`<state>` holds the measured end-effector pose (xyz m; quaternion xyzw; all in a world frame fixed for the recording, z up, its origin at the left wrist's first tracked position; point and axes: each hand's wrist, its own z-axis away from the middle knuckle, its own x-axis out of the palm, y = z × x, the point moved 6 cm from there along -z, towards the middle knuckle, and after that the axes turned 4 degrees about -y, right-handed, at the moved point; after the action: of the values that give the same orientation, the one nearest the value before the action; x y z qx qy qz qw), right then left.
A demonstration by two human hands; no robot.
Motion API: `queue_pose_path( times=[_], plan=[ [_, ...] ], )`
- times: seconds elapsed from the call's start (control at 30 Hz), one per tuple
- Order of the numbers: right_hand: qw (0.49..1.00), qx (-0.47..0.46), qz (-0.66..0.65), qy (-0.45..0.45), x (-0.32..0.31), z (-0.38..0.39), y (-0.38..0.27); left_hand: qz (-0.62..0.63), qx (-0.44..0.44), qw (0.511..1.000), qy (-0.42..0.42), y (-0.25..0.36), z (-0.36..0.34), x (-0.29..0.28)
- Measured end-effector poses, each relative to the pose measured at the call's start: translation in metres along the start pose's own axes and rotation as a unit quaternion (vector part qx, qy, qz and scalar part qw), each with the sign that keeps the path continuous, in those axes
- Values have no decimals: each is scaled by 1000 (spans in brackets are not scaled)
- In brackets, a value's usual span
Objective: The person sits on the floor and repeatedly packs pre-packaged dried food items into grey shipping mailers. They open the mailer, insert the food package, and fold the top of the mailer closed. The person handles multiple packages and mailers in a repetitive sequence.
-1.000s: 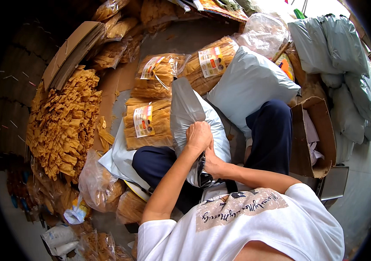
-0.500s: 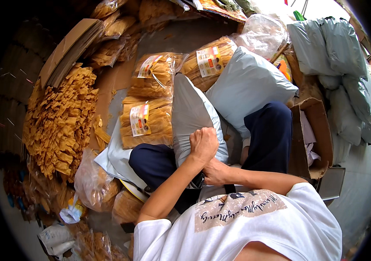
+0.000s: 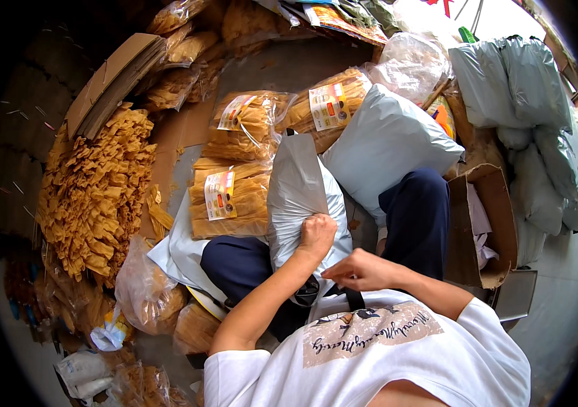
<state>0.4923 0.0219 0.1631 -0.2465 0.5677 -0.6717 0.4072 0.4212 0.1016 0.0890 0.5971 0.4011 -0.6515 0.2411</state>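
Note:
A plump pale grey plastic mailing bag (image 3: 297, 180) stands on end between my knees, its top narrowing to a dark tip. My left hand (image 3: 317, 234) is closed in a fist on the bag's near side, gathering the plastic into creases. Just to the right and nearer me, my right hand (image 3: 360, 270) is apart from the left. Its index finger stretches toward the bag's lower end, and the other fingers are partly curled and hidden. Below the left wrist lies a dark, shiny object (image 3: 306, 290), too covered to name.
Clear packs of yellow-brown dried sheets (image 3: 231, 197) lie left of the bag. A second filled mailing bag (image 3: 391, 146) rests beyond my right knee. An open cardboard box (image 3: 462, 230) and stacked grey bags (image 3: 533, 81) stand right. Loose dried sheets (image 3: 95, 193) are heaped left beside flattened cardboard (image 3: 109, 81).
My right hand has come away from under my left and moved slightly right, its index finger now extended. My left fist stays on the mailing bag, whose top has tilted a little.

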Motion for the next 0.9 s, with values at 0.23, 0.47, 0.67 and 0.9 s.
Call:
queue_pose_path(
  times=[0.23, 0.47, 0.67, 0.9],
  plan=[
    [890, -67, -21, 451, -161, -25, 28, -46, 22, 999, 7, 14, -2, -5],
    [906, -64, -59, 414, -195, -86, 6, 17, 17, 1000, 15, 10, -2, 7],
    [858, -117, 146, 478, -181, -82, -28, 46, -2, 999, 16, 9, -3, 12],
    [850, -139, 159, 482, -169, -89, -42, 30, 1, 999, 19, 10, -3, 4]
  ],
)
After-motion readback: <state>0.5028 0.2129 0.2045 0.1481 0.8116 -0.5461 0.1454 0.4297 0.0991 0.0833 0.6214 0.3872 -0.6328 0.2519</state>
